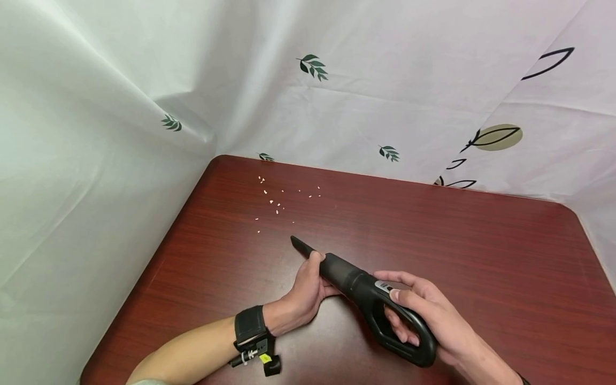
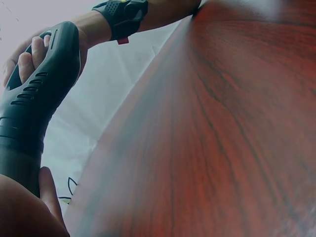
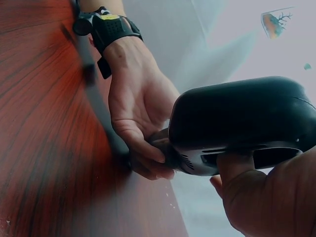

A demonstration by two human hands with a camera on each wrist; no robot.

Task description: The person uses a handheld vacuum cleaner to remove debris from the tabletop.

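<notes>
Only your head view shows the pale crumbs (image 1: 276, 203) scattered on the table (image 1: 481, 246) beyond the nozzle. Your right hand (image 1: 428, 315) curls its fingers (image 1: 401, 331) through the handheld vacuum (image 1: 366, 294) handle, thumb on top; your left hand (image 1: 303, 294) grips the nozzle base, wrist low over the table.

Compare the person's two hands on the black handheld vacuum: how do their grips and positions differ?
The left hand wraps the vacuum's narrow nozzle tube at the front; the right hand grips the looped handle at the rear, fingers through the loop. The right thumb lies on top by the buttons; the left thumb points along the nozzle. Both hold the same vacuum above the table.
</notes>
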